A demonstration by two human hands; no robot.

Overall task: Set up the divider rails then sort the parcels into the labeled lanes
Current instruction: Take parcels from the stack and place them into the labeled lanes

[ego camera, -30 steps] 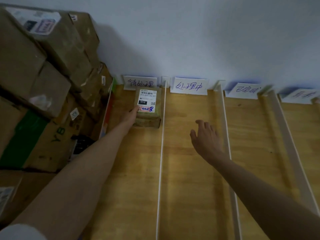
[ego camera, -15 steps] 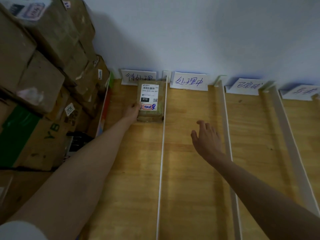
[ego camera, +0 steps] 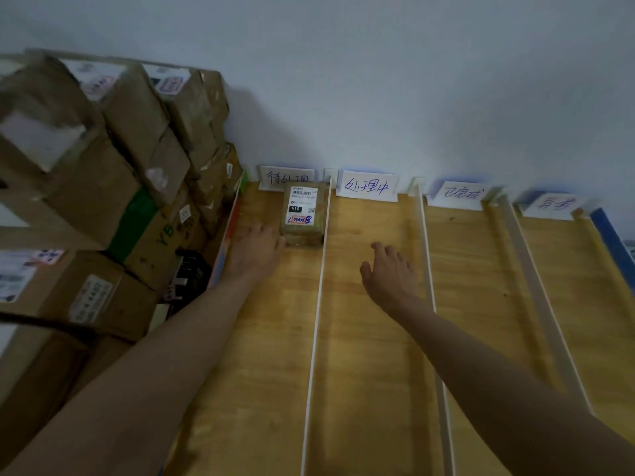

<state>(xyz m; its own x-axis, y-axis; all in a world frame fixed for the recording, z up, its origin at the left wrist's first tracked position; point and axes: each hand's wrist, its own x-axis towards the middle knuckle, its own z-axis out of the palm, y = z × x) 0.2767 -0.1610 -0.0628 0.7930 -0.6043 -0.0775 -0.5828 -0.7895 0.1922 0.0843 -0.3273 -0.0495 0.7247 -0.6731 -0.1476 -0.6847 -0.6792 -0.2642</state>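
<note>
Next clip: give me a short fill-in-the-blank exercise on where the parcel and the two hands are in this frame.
1. The parcel lies in the ____ lane, counted from the left.
2. The left hand touches the parcel's near-____ corner.
3. The right hand hovers over the ____ lane from the left and holds nothing.
4. The parcel's right side lies against a white ____.

Missing words: first; left; second; divider rail

Three divider rails (ego camera: 318, 304) run front to back on the tabletop (ego camera: 374, 372), forming four lanes. A lane label (ego camera: 367, 186) stands against the wall (ego camera: 378, 80) behind each lane. One parcel (ego camera: 302, 213) lies at the far end of the leftmost lane, touching the first rail. Stacked boxes (ego camera: 103, 173) stand left of the table.
</note>
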